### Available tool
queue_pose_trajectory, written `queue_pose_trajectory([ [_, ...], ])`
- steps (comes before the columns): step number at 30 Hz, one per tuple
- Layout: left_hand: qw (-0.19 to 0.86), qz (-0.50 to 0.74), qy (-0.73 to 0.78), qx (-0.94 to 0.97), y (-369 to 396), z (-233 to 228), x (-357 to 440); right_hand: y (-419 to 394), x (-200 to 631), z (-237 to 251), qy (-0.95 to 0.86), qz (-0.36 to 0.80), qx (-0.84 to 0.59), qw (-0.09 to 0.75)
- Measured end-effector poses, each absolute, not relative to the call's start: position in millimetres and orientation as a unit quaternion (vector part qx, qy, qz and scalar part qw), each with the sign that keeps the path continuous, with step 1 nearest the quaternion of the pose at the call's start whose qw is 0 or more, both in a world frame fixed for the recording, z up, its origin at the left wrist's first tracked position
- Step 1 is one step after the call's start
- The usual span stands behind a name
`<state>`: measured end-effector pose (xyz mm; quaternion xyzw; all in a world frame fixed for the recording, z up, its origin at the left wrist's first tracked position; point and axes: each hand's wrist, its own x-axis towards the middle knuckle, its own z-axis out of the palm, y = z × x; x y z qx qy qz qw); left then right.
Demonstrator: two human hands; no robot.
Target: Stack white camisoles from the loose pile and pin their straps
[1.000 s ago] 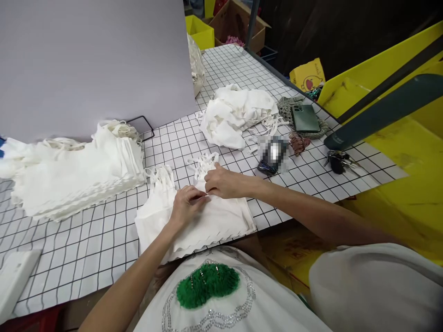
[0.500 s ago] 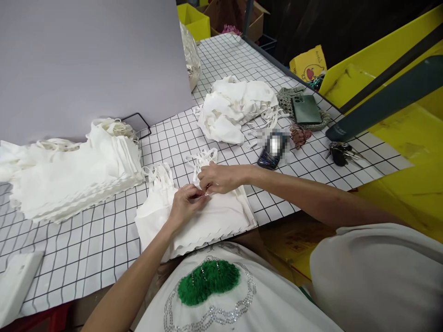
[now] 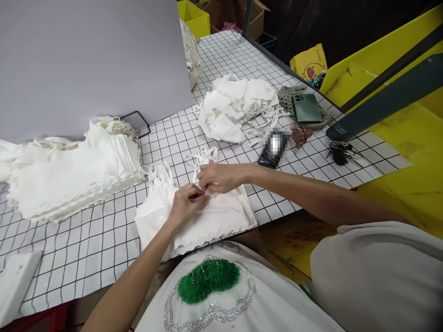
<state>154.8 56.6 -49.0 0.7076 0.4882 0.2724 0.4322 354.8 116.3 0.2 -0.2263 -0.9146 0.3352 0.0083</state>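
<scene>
A stack of white strappy camisole tops (image 3: 214, 221) lies flat at the table's front edge, straps pointing away from me. My left hand (image 3: 187, 203) rests on the upper middle of the stack, its fingers closed in a pinch on the top camisole's neckline. Right beside it, my right hand (image 3: 218, 177) also pinches the neckline, with curled fingers. The two sets of fingertips nearly meet. Whatever small detail sits between them is too small to make out.
Left of me is a taller stack of white camisoles (image 3: 76, 175); a loose white heap (image 3: 235, 108) lies further back. To the right are a dark phone (image 3: 272, 150), a green phone (image 3: 307, 108), keys (image 3: 342, 153) and a dark bottle (image 3: 384, 99). A grey panel (image 3: 93, 60) stands behind.
Both hands stay at the same spot on the neckline, with barely any finger movement. The view has shifted very slightly.
</scene>
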Motion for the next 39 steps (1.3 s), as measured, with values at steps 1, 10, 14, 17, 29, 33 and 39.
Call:
queue_pose_trajectory([
  [1,0.432,0.272,0.486,0.709,56.5,-48.4,154.9,116.4,355.5,-0.1,-0.915,0.33,-0.231,0.007],
  [10,0.435,0.271,0.481,0.711,56.5,-48.6,154.4,115.0,351.9,-1.4,-0.921,0.311,-0.234,-0.025],
  [14,0.43,0.276,0.475,0.717,56.9,-50.1,153.8,116.2,351.7,-0.6,-0.92,0.314,-0.233,-0.023],
  [17,0.426,0.272,0.474,0.721,56.9,-50.4,153.5,117.1,353.2,1.4,-0.917,0.319,-0.239,-0.029],
  [29,0.414,0.291,0.452,0.734,57.5,-54.8,152.6,118.3,348.4,6.5,-0.915,0.313,-0.236,-0.098],
  [33,0.414,0.296,0.448,0.735,57.8,-56.2,152.5,117.4,347.5,8.1,-0.916,0.315,-0.233,-0.084],
  [39,0.43,0.302,0.453,0.72,58.6,-57.6,152.1,116.0,349.1,3.0,-0.921,0.318,-0.222,-0.03],
])
